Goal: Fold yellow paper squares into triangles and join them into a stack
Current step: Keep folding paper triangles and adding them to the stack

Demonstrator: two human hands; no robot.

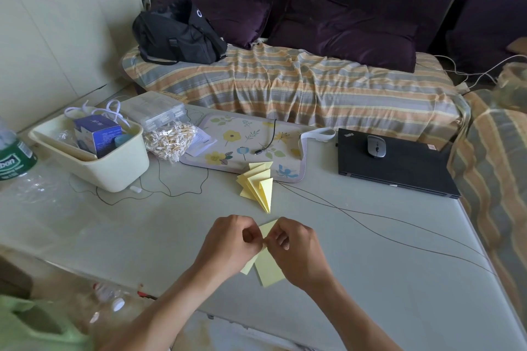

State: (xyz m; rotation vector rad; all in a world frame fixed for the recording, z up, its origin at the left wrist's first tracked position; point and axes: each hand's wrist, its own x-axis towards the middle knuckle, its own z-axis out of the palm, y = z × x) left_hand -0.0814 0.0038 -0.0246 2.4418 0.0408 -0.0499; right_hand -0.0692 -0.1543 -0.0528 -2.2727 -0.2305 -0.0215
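At the bottom of the frame, closest to me, my two arms reach up to the middle. The big pale table (114, 236) fills most of the view. On it, near the middle, lies the stack of folded triangles (256, 185), touching the edge of the flowery mat (228, 137).

My left hand (228, 245) and right hand (296, 251) meet low in the middle. Both have their fingers curled and pinch the yellow paper (268, 268) where the fingertips come together. A second piece peeks out under the left hand.

I think the paper is very light, thin and bendy. It will crease easily and could tear or slide on the smooth table. I would hold it by the corners and press along the fold.

My hands cover the middle of the paper, so I cannot see the fold itself. I cannot count the triangles in the stack.
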